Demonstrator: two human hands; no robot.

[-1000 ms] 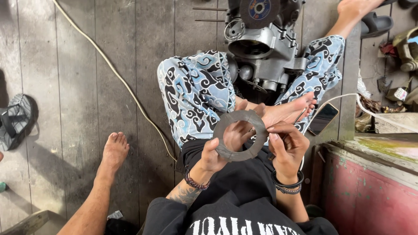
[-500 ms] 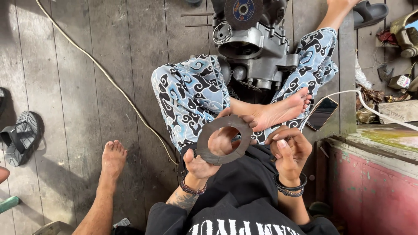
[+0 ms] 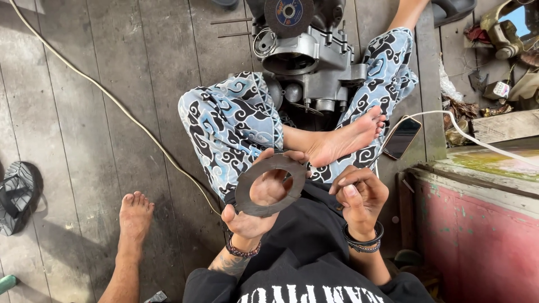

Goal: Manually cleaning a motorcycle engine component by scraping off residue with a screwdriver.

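You sit on the wooden floor (image 3: 101, 140) with your legs crossed, in blue and white patterned trousers (image 3: 230, 120). Your left hand (image 3: 255, 210) holds a flat dark ring (image 3: 270, 185) up over your lap, just below your bare foot (image 3: 345, 139). The thumb sits on the near edge of the ring and the fingers curl behind it, so the ring is pinched between them, and you can see your palm through the big hole in the middle. Your right hand (image 3: 359, 193) is just beside the ring but not touching it. Its fingers are curled in tight, and the thumb and fingertips press together, but it is too small to tell if they pinch anything. In front of your legs stands a grey metal engine (image 3: 306, 59) with a round grinding disc (image 3: 289, 14) on top. A phone (image 3: 401, 137) lies near your foot with a white cable (image 3: 477, 140) close by. Another person's bare foot (image 3: 133, 216) rests on the floor to your left, near a long pale cord (image 3: 112, 101)
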